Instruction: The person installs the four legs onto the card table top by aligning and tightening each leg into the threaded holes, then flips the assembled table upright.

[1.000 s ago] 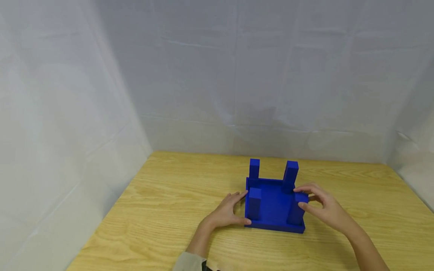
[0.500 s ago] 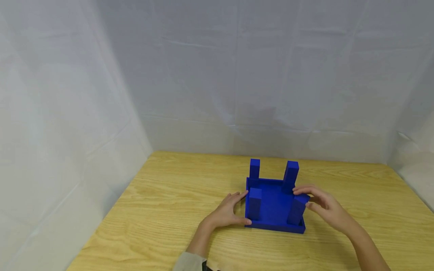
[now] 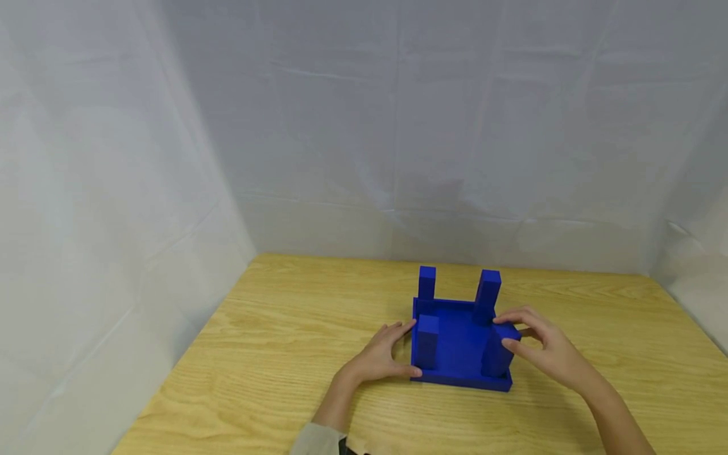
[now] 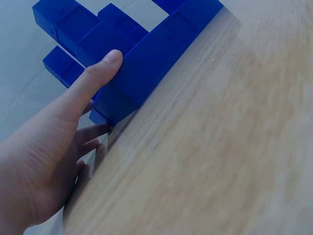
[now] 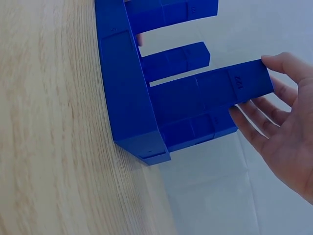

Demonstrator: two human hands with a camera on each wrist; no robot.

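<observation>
blue plastic frame (image 3: pixel 455 354), four upright posts, flat on table (image 3: pixel 284 354).

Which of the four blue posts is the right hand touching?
The near-right post: the right hand has fingers and thumb around its top. The other three posts stand untouched, while the left hand rests against the blue base.

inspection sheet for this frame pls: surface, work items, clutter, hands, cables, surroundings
Surface: wooden table, light grain.
Work items: blue block assembly, a flat base with four upright posts, standing on the table.
Clutter: nothing seen.
Hands: left hand touches the assembly's left side, thumb along the near edge. Right hand pinches the near right post at its top, thumb in front, fingers behind.
Cables: nothing seen.
Surroundings: white cloth backdrop behind and on both sides; a beige sleeve at the bottom edge.
</observation>
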